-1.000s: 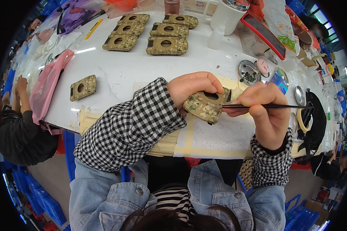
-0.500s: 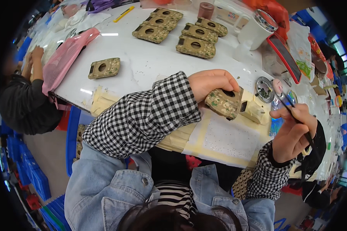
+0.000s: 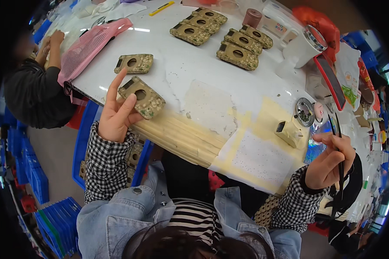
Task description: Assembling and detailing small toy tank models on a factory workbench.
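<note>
Tabletop (image 3: 268,82) stretches wide rightward of the left hand (image 3: 116,114), its edge passing beneath that hand. Its thumb and fingers pinch a camouflage shell (image 3: 150,107), which hides some fingertips. The right hand (image 3: 328,162) closes around tweezers (image 3: 341,175), partly covering them. Below the left hand: blue bin (image 3: 83,140), grey floor (image 3: 58,149).

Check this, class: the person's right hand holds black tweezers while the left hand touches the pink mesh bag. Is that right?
Not the bag: in the head view, the left hand touches a camouflage-patterned shell. The right hand holds black tweezers.
</note>
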The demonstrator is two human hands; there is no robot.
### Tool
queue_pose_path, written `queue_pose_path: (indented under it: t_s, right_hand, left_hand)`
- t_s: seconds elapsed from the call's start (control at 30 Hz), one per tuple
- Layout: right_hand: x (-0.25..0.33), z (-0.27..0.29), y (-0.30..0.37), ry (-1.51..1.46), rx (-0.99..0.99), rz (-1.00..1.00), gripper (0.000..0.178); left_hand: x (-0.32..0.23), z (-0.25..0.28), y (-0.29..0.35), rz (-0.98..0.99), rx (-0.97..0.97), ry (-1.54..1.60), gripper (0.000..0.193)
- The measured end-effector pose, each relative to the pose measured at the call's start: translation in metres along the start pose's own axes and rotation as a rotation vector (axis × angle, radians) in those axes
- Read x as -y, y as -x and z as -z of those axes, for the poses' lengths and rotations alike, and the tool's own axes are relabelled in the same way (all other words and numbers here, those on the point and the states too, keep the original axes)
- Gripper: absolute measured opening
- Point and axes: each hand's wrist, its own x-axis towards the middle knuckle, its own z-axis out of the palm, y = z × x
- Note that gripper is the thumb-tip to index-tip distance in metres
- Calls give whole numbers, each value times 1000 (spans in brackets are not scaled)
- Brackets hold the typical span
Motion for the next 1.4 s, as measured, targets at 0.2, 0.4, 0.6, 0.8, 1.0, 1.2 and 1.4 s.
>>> queue_pose_path:
  t_s: [0.2,0.4,0.6,0.8,1.0,1.2,1.4]
  right_hand:
    - [-7,1,0,-26,-27,-6,39]
    - [16,35,8,141,-157,127,42]
    - [30,96,35,370,-180,187,42]
    - [40,144,57,479,-194,-15,40]
    - [48,142,58,536,-262,66,34]
    - [64,131,61,642,-263,96,32]
    - [73,139,71,721,-284,44,33]
  left_hand:
    - [6,16,3,-164,-234,-256,52]
    - [-2,46,5,-250,-76,-748,52]
    - [-14,53,2,-379,-174,-1262,37]
    - [-23,68,-32,-718,76,-1526,53]
    - [-47,79,-73,-531,514,-1362,44]
    - [-51,85,-80,-566,585,-1514,40]
    - [-50,141,32,-671,-14,-1262,44]
